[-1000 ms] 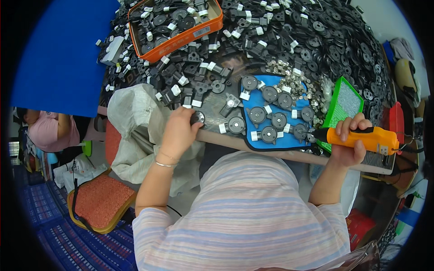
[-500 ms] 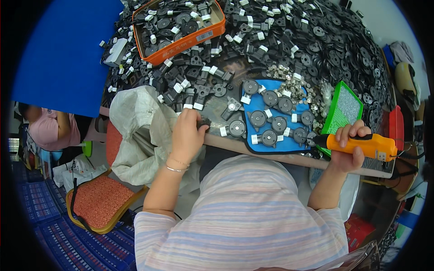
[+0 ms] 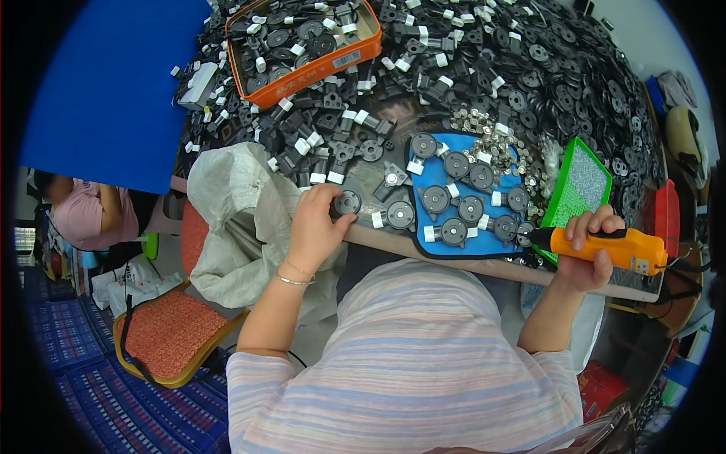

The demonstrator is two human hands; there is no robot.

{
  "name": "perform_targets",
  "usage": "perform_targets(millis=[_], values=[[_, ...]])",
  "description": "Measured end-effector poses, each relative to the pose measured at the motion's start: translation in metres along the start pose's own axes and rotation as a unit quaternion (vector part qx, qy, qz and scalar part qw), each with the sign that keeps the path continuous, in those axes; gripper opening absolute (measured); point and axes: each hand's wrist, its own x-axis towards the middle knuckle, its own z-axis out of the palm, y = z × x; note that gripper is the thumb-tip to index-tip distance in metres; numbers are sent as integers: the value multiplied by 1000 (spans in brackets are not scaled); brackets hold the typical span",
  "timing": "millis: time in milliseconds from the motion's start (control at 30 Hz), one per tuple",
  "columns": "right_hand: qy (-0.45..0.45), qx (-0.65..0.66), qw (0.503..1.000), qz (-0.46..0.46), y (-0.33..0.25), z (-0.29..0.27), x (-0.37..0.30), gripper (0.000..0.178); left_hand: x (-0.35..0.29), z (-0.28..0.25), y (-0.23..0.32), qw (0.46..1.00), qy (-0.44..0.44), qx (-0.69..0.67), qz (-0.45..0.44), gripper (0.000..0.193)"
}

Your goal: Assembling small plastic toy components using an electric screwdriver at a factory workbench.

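My left hand [image 3: 316,223] is closed at the table's front edge. Between its thumb and fingers is a black plastic part with a round disc [image 3: 347,203], face up. My right hand [image 3: 587,250] grips an orange electric screwdriver [image 3: 616,247], held nearly level. Its dark tip points left, at a round black part [image 3: 524,233] on the right edge of the blue mat [image 3: 420,198]. On that mat lie several black disc assemblies with white ends. Just left of the mat sit another disc assembly [image 3: 398,215] and a smaller black bracket [image 3: 392,178].
Small silver metal pieces [image 3: 495,140] are heaped behind the mat, beside a green tray [image 3: 572,181] of tiny parts. An orange-rimmed box [image 3: 314,74] and a large pile of black discs [image 3: 544,68] cover the back. A white sack [image 3: 234,204] hangs at left; a person in pink [image 3: 87,216] sits beyond.
The black part in my left hand has turned, so its round disc face now shows upward. My right hand and the screwdriver stay almost in place; the whole view has shifted slightly.
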Motion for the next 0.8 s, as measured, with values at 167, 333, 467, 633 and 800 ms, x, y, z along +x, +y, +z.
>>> perform_targets(millis=[167, 333, 467, 633, 800], values=[[4, -6, 1000, -2, -1, 0, 0, 33, 8, 4, 2, 1000, -13, 20, 15, 37], [14, 8, 1000, -4, 1, 2, 3, 34, 33, 22, 23, 997, 31, -69, 16, 37], [2, 4, 1000, -10, 1, 3, 5, 34, 46, 41, 35, 998, 35, -46, 31, 36], [9, -4, 1000, -9, -3, -1, 4, 35, 47, 40, 41, 999, 29, -7, 13, 36], [11, -6, 1000, -3, -2, -2, 5, 33, 48, 41, 45, 997, 40, 48, 45, 37]])
